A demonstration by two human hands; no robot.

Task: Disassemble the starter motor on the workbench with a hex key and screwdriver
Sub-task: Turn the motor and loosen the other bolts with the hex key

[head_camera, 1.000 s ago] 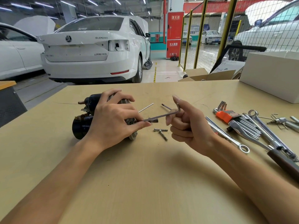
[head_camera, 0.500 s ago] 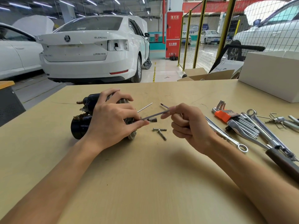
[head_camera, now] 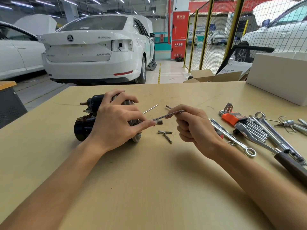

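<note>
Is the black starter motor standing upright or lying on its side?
On its side: the black starter motor lies lengthwise on the tan workbench, steadied by the left hand.

White car (head_camera: 93, 48) behind workbench (head_camera: 149, 188), yellow mesh fencing (head_camera: 216, 35).

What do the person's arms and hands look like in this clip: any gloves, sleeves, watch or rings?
Both arms are bare up to the frame's edge; no sleeve shows. The left hand and right hand wear no gloves, and no watch, bracelet or ring is visible on the wrists and fingers that show. The fingernails look short and unpainted. No markings or bandages can be seen.
</note>
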